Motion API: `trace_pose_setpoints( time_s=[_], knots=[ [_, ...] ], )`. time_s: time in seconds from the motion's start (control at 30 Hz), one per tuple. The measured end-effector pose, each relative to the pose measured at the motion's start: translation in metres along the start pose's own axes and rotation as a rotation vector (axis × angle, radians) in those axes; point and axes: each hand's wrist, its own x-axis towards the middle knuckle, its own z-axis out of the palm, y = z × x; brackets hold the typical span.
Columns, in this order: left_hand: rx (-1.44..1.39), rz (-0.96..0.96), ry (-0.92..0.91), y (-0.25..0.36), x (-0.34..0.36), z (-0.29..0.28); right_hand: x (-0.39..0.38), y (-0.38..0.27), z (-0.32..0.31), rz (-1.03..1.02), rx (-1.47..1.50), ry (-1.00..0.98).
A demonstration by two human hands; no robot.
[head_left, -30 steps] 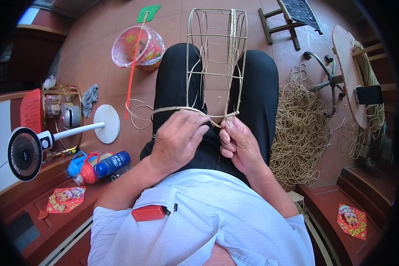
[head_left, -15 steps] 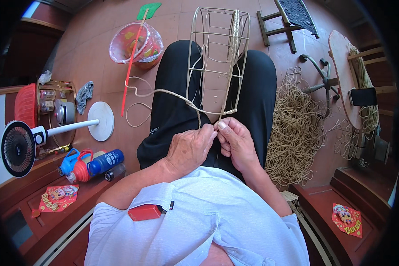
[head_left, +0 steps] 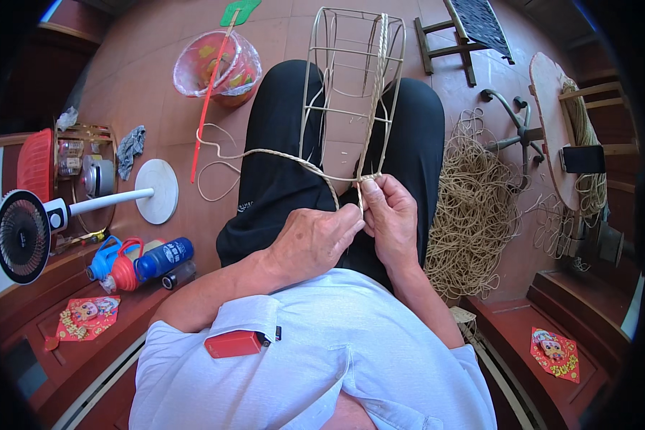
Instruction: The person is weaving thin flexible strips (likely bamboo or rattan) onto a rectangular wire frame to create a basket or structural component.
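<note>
A beige wire frame [head_left: 347, 113], shaped like a long open cage, stands between my black-trousered legs, with twisted cord running along its right part. More pale cord [head_left: 283, 153] crosses its near end and loops off to the left. My right hand [head_left: 385, 215] pinches the cord at the frame's near right corner, thumb uppermost. Just below and left of it, my left hand [head_left: 321, 240] is closed on the cord hanging from that corner; its fingertips are partly hidden.
A bucket [head_left: 240, 72] with a red-handled swatter, a white fan [head_left: 158, 190] and bottles [head_left: 161, 261] are at left. A heap of cord [head_left: 473, 222] lies right, near a wheeled chair base [head_left: 516, 129], wooden board [head_left: 548, 136] and stool [head_left: 448, 46].
My left hand has dropped from the frame's near rail to below it, closed on hanging cord. My right hand dipped, then rose back to the corner.
</note>
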Motion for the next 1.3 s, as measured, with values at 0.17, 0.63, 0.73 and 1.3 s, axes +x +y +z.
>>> trace_pose_setpoints(
  time_s=[0.17,0.63,0.73,1.3],
  knots=[
    [-0.135,0.082,-0.042,0.014,0.013,-0.045,-0.006,0.001,0.0,-0.593,-0.585,0.281],
    [-0.479,-0.132,-0.156,0.025,0.061,-0.103,0.049,-0.062,-0.011,-1.217,-1.133,0.009],
    [-0.486,-0.164,-0.185,0.023,0.07,-0.104,0.069,-0.064,-0.015,-1.19,-1.041,-0.026],
    [-0.842,0.194,0.833,-0.004,-0.029,-0.402,0.073,-0.07,-0.019,-1.039,-0.848,-0.167]
  ],
)
